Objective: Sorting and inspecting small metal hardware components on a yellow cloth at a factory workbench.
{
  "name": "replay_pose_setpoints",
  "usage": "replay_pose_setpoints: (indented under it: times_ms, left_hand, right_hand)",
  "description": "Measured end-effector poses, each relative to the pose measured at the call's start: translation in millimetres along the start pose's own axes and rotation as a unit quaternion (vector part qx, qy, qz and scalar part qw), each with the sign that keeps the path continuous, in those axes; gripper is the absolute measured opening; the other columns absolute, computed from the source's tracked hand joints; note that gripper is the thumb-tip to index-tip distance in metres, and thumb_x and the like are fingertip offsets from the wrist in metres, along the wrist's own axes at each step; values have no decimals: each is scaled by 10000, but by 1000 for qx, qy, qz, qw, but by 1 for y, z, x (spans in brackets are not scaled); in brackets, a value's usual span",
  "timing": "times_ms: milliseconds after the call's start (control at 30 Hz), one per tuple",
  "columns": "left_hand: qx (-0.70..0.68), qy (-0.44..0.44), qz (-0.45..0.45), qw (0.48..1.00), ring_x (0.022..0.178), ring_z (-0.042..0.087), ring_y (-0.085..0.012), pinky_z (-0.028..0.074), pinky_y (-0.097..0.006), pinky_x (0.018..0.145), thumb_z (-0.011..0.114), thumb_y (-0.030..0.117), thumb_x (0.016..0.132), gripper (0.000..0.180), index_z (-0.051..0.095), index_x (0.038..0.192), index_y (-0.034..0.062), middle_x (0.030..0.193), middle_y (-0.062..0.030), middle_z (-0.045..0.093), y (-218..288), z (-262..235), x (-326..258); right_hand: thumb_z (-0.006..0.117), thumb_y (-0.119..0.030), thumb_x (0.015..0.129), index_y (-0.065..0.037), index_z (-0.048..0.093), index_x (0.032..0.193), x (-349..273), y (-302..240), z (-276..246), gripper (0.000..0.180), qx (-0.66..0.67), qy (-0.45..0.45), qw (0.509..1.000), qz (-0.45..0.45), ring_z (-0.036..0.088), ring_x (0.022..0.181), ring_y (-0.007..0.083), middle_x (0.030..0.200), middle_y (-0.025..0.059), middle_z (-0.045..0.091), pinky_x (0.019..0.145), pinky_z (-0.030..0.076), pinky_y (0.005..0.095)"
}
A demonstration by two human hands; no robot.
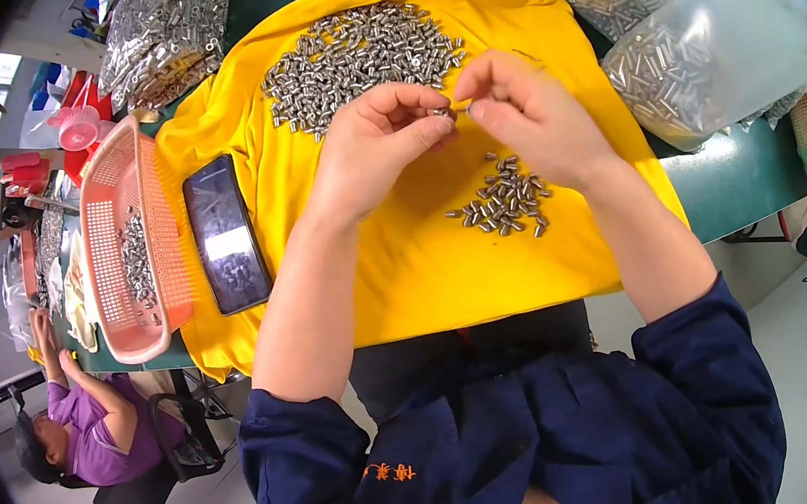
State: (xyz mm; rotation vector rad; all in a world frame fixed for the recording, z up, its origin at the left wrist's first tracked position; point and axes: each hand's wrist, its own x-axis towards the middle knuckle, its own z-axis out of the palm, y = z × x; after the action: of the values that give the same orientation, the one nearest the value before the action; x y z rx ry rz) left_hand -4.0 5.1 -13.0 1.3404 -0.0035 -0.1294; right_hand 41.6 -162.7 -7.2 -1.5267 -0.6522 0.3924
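Between thumb and index finger, my left hand (375,145) pinches a small metal cylinder (445,113). Close to its right is my right hand (533,120), thumb and fingers drawn together; whether a small part sits in them is too blurred to tell. Both hands are above a yellow cloth (399,293) spread over the table. A large pile of small silvery metal cylinders (349,57) lies on the cloth beyond my hands. Below my right hand is a smaller heap of similar cylinders (503,201).
Left of the cloth's middle lies a dark phone (225,234), beside a pink plastic basket (114,318) holding metal parts. Clear bags of metal pieces (664,79) stand on the green table (738,186) at right; another bag (166,39) is far left. A person in purple (103,430) sits at left.
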Motion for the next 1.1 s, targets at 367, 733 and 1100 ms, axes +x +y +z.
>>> replay_pose_setpoints:
  times_ms: [367,733,1100]
  left_hand:
    - [49,18,54,997,685,526,-49,435,-171,634,627,-21,710,145,585,843,20,759,3,574,0,5,-4]
    - [66,34,23,997,721,567,-72,459,-185,661,621,6,728,124,598,849,-10,793,-36,612,0,7,-3]
    - [128,70,82,986,691,556,-58,456,-182,641,612,-8,720,96,595,813,5,769,-12,599,-4,-1,-2]
  right_hand:
    - [478,-52,750,-43,476,785,-3,-5,0,36,-38,-7,999,-32,353,536,32,598,-39,393,472,304,183]
    - [482,-64,708,-31,463,767,-2,-9,-1,70,-233,21,969,-84,484,524,238,595,117,495,497,380,316]
    - [480,-95,754,-57,471,799,0,2,-7,60,16,-3,997,69,409,517,80,599,-3,440,463,330,232]
